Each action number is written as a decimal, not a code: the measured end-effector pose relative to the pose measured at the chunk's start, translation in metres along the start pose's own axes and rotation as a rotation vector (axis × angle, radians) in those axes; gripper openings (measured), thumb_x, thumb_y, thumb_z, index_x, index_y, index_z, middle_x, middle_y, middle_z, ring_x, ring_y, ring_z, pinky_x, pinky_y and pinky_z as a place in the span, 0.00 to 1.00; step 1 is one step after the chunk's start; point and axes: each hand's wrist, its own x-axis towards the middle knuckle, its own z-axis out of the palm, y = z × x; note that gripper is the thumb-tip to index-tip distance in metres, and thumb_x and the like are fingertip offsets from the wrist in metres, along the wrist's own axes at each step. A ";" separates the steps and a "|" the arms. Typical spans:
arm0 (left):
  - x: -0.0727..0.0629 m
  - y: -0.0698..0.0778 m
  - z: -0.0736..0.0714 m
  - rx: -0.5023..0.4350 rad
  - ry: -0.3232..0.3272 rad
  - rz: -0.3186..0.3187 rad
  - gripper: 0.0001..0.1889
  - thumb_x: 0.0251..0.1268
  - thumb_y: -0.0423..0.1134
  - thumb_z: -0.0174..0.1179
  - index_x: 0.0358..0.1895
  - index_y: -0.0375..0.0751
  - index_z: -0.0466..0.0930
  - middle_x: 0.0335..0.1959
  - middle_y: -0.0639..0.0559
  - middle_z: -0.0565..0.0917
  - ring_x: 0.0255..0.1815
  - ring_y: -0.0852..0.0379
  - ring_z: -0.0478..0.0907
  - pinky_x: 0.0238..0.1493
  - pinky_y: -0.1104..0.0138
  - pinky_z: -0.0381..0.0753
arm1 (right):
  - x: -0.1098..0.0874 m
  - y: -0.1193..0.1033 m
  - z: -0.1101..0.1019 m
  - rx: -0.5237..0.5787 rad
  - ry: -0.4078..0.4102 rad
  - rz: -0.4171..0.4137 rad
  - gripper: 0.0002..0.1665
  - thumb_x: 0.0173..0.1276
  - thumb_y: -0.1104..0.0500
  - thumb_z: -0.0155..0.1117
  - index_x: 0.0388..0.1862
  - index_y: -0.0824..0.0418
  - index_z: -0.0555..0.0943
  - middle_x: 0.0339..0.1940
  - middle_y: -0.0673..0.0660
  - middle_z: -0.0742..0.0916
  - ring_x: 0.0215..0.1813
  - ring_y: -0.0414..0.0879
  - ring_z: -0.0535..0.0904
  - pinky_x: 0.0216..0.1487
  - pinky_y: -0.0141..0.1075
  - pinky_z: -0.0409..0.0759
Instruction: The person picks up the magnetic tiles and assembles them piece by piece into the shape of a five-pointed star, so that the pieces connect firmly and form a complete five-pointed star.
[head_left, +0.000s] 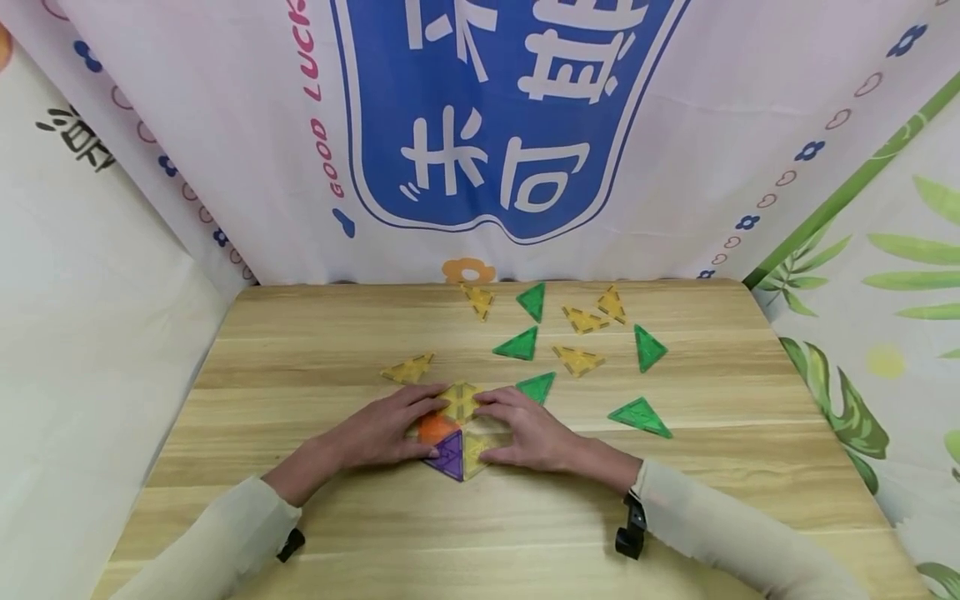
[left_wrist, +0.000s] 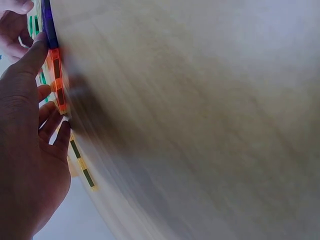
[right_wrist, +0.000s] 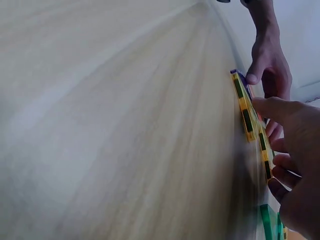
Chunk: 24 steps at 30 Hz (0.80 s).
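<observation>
Several flat translucent triangular magnetic tiles lie edge to edge between the two hands in the head view. A purple tile [head_left: 447, 457] is at the lower left of this group, with an orange tile [head_left: 438, 428] above it. Yellow tiles [head_left: 461, 401] form the top, and another yellow tile [head_left: 474, 454] is at the lower right. The left hand [head_left: 382, 425] rests its thumb on the purple tile, its fingertips along the group's left side. On the other side, the right hand [head_left: 536, 433] touches the yellow tiles with thumb and fingers. Fingers partly hide the tiles.
Loose green triangles [head_left: 641, 416] and yellow triangles [head_left: 578, 360] are scattered behind and right of the group. One yellow triangle [head_left: 408, 368] lies just beyond the left hand. The wooden table [head_left: 480, 533] meets a printed cloth [head_left: 300, 250] at its back edge.
</observation>
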 end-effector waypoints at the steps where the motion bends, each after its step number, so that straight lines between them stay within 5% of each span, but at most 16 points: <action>1: -0.001 0.000 0.000 -0.004 0.002 -0.001 0.38 0.72 0.57 0.69 0.76 0.39 0.72 0.83 0.45 0.65 0.80 0.45 0.65 0.74 0.50 0.74 | 0.000 0.001 0.000 -0.001 -0.005 -0.007 0.39 0.65 0.44 0.81 0.67 0.65 0.82 0.74 0.60 0.80 0.75 0.54 0.73 0.74 0.51 0.74; 11: -0.014 0.001 0.001 0.014 0.022 0.004 0.38 0.70 0.54 0.71 0.75 0.37 0.73 0.81 0.42 0.67 0.78 0.42 0.69 0.72 0.47 0.76 | 0.005 -0.003 0.011 -0.022 0.002 -0.052 0.37 0.62 0.45 0.82 0.63 0.65 0.85 0.72 0.62 0.80 0.73 0.56 0.73 0.74 0.50 0.74; 24: -0.054 -0.007 -0.010 0.013 0.080 -0.032 0.37 0.64 0.51 0.77 0.72 0.38 0.78 0.78 0.43 0.72 0.76 0.43 0.72 0.67 0.47 0.80 | 0.036 -0.026 0.025 -0.030 -0.083 -0.064 0.36 0.63 0.44 0.82 0.64 0.63 0.85 0.73 0.58 0.80 0.72 0.51 0.73 0.75 0.41 0.73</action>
